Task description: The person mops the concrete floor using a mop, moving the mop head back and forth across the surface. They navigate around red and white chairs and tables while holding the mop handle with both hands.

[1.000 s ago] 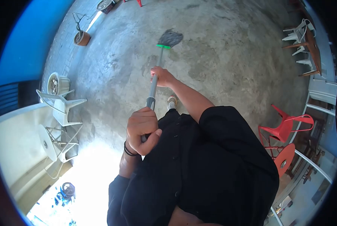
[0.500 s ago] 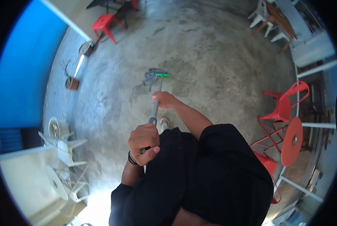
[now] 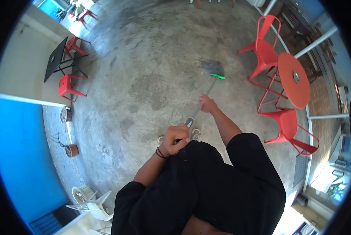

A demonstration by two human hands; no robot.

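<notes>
Both hands grip the long grey handle of a mop [image 3: 212,87]. Near my waist, my left hand [image 3: 174,140] wraps round the upper end, a dark band on its wrist. My right hand [image 3: 208,104] is closed round the shaft farther down, toward the floor. At the far end, the bright green mop clamp [image 3: 218,76] and the dark grey mop strings [image 3: 212,67] lie on the concrete floor [image 3: 152,86]. The strings are blurred and spread beyond the clamp. My shoes [image 3: 196,134] show just past my shirt.
To the right stand a round red table [image 3: 294,80] and red metal chairs [image 3: 266,54]. At left are a black folding table [image 3: 56,58], red stools [image 3: 67,86], a plant pot [image 3: 71,150] and a white chair [image 3: 99,207]. A blue wall [image 3: 18,149] borders the left side.
The mop head has swung right across the floor, and both hands have moved right with the handle. My view has turned, with the red table and chairs now farther up.
</notes>
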